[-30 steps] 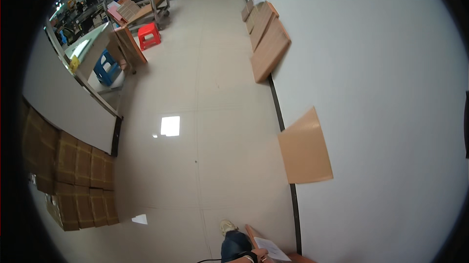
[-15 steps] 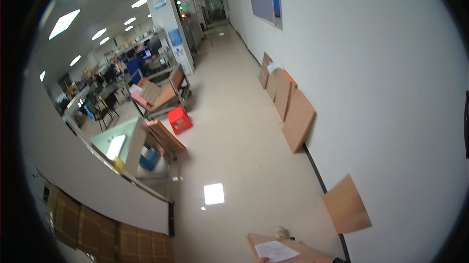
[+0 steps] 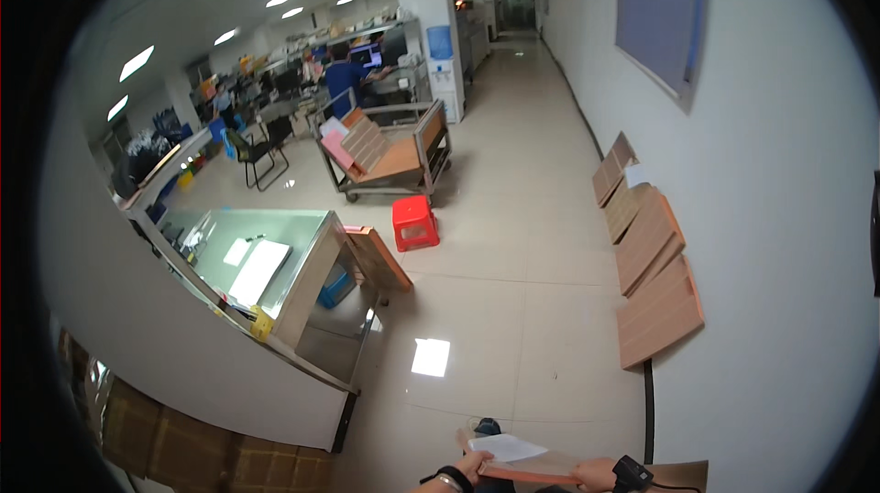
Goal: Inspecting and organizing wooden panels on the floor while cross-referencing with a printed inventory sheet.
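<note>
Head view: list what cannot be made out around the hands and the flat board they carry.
- Left hand and right hand: only partly shown, cut by the lower edge; the grip is unclear.
- Flat brown board: its near part is cut off by the lower edge.
- White sheet on the board: too small to tell what it bears.
- Dark shoe: mostly hidden behind the board.

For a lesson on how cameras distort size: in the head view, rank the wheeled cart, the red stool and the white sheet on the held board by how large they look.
1. Wheeled cart, largest though farthest.
2 and 3. Red stool and white sheet look alike; the sheet's nearness to the camera makes ranking unsure.
</note>
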The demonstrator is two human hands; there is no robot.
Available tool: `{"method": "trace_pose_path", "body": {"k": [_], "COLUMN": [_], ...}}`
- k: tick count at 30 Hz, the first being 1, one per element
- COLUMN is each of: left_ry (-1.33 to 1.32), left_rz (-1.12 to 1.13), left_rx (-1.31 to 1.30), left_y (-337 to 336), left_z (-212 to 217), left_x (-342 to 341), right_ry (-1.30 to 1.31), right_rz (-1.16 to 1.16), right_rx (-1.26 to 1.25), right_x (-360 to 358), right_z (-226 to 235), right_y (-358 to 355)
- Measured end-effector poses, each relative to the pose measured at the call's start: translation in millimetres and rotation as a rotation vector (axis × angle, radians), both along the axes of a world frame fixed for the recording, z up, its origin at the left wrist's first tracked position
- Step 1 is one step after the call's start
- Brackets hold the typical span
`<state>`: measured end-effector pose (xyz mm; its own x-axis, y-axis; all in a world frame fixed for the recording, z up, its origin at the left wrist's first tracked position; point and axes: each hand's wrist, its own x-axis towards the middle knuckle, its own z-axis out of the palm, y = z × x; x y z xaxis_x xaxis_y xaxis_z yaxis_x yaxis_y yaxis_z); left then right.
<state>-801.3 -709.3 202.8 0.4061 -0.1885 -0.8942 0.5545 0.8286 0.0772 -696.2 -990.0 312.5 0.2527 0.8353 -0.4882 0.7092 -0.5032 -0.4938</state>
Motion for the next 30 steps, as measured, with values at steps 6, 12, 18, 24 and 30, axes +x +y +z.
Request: {"method": "trace_pose_path", "body": {"k": [6,12,18,24,30], "left_ry": [-0.012,0.09,0.04,0.055,0.022], "left_rz": [-0.161,-0.261,-0.235,-0.291,-0.211], "left_rx": [0.132,0.129,0.161,0.197,0.017], "left_y": [91,180,276,384,526], "left_z": [4,62,62,63,31], "left_x": [121,262,384,488,554], "right_ry": [0.017,0.049,0.105,-0.064,-0.126], "right_rz": [0.027,-0.176,-0.265,-0.111,-0.06], "right_rx": [-0.057,-0.026,-0.01,-0.001,-0.037], "right_x": [97,196,312,427,503], "right_z": [3,10,34,15,21], "right_y": [100,187,293,389,533]}}
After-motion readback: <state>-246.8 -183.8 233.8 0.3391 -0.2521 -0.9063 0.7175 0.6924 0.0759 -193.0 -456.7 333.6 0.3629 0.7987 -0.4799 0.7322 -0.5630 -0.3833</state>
